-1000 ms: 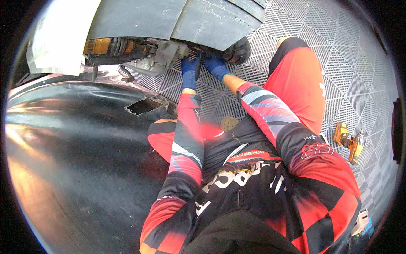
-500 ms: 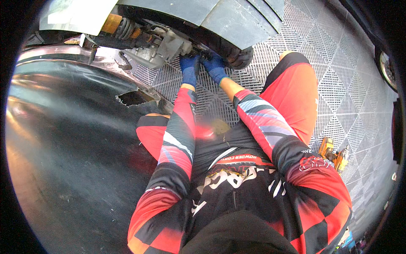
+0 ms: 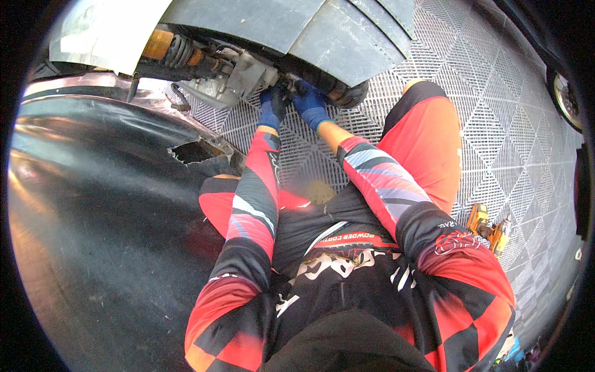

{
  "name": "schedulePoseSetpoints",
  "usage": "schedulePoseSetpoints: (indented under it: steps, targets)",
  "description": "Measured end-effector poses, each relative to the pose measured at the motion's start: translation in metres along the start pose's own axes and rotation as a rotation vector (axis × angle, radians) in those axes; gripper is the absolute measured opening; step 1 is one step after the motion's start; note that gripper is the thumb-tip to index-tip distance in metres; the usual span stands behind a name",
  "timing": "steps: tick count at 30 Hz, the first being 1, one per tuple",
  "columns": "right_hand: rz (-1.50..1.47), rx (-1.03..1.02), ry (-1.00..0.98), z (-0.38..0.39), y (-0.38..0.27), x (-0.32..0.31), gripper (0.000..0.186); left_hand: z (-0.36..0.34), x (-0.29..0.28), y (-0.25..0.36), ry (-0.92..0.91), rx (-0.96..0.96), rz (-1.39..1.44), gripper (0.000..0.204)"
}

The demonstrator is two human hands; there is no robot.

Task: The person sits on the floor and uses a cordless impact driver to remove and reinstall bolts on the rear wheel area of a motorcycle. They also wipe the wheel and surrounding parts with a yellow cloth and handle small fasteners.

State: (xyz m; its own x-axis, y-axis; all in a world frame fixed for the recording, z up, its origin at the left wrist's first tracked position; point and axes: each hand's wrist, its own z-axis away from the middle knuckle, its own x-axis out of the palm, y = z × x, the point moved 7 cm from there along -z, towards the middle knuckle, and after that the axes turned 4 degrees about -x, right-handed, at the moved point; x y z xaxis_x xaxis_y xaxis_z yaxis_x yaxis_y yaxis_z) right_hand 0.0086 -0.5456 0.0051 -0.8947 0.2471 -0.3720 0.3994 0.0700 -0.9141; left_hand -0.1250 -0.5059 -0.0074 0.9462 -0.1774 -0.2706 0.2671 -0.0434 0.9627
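Both my hands wear blue gloves with dark palms and work close together under the edge of a grey body panel [image 3: 353, 43]. My left hand [image 3: 273, 109] is closed beside a silver-grey metal housing [image 3: 248, 73], its fingers curled toward the other hand. My right hand [image 3: 308, 101] bends in from the right, fingers curled at dark parts beneath the panel. What the fingers grip is too small and shaded to make out. Left of the housing runs a shaft with a ribbed black boot [image 3: 181, 49] and an orange-brown sleeve [image 3: 158, 44].
A large glossy black panel [image 3: 93, 204] with a torn hole lies on the left. Two yellow power tools [image 3: 489, 228] rest on the grey slatted floor tiles [image 3: 496, 124] at right. A white panel [image 3: 105, 34] hangs upper left. A wheel [image 3: 564, 99] shows at the far right.
Both hands stay at the same spot beneath the panel. My left hand has turned slightly, and its fingers curl more toward the right one. The whole view has shifted a little.
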Motion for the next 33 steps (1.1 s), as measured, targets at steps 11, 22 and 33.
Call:
schedulePoseSetpoints:
  steps: [11, 22, 33]
  targets:
    - [-0.124, 0.073, -0.029, 0.001, 0.006, 0.004, 0.05, 0.007, 0.012, 0.054, -0.061, 0.314, -0.787, 0.025]
    - [-0.083, -0.05, 0.069, -0.005, 0.004, 0.001, 0.046, 0.004, 0.002, 0.062, -0.348, 0.463, -0.717, 0.047]
    - [0.113, -0.03, 0.071, 0.017, 0.018, 0.0, 0.045, -0.009, 0.014, 0.023, -0.428, 0.507, -0.573, 0.041]
